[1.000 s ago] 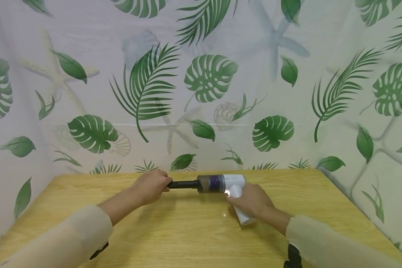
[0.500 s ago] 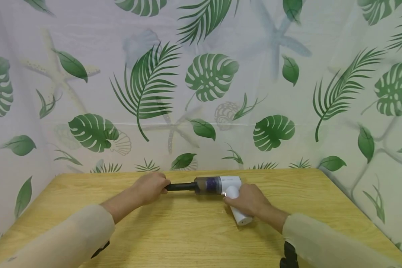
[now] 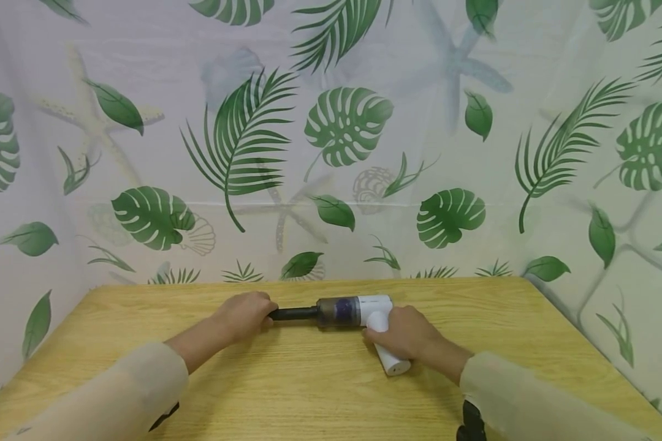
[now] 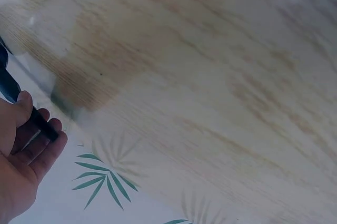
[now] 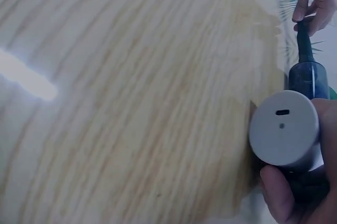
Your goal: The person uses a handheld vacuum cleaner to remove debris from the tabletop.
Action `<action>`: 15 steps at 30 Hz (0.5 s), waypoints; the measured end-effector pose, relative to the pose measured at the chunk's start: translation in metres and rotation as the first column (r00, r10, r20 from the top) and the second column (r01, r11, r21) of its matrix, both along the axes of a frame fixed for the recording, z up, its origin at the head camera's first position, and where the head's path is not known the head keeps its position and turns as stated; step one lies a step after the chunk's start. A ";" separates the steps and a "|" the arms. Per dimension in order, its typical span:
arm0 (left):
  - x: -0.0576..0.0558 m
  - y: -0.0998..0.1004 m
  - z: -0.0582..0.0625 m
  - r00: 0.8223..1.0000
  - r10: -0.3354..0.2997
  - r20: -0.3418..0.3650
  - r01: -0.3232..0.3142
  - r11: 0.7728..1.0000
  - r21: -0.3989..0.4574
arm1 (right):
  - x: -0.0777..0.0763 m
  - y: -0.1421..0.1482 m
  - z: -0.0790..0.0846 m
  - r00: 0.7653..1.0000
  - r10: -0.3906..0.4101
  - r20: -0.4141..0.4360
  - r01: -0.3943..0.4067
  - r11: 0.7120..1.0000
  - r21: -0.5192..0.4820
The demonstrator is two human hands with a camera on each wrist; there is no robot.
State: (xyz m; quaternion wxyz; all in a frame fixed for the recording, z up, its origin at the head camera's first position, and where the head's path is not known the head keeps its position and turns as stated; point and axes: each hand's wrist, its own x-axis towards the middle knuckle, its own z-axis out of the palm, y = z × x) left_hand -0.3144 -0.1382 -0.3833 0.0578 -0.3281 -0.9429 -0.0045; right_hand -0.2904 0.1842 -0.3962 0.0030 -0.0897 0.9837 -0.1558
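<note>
A handheld vacuum cleaner (image 3: 339, 311) lies sideways across my front, with a white body and handle, a smoky clear dust cup and a black nozzle. My left hand (image 3: 246, 315) pinches the end of the nozzle (image 3: 295, 313) between thumb and fingers, and the left wrist view has the nozzle (image 4: 46, 125) against the curled fingers. Around the white handle (image 3: 391, 360) my right hand (image 3: 407, 334) is wrapped. In the right wrist view the round handle end (image 5: 284, 128) faces the camera, showing a small slot and a dot.
Beneath the hands is a wood-grain table (image 3: 287, 386). A pale curtain (image 3: 331, 239) printed with green leaves, starfish and shells hangs behind its far edge and along both sides. Light glares off the tabletop in the right wrist view.
The vacuum cleaner has shifted slightly left and toward me, with both hands still holding it. The right hand has moved left along with the handle.
</note>
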 end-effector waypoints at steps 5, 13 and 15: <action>0.001 -0.001 0.001 0.999 0.030 0.025 -0.030 0.999 0.033 | 0.001 0.008 0.010 0.998 0.047 0.041 -0.047 0.999 0.008; 0.027 -0.039 0.013 0.992 0.075 -0.105 -0.061 0.989 0.133 | 0.004 0.063 0.031 0.999 0.041 -0.008 -0.041 0.999 -0.010; 0.034 -0.057 0.015 0.984 0.085 -0.154 -0.060 0.985 0.162 | 0.005 0.082 0.034 0.998 0.030 -0.057 -0.029 1.000 0.012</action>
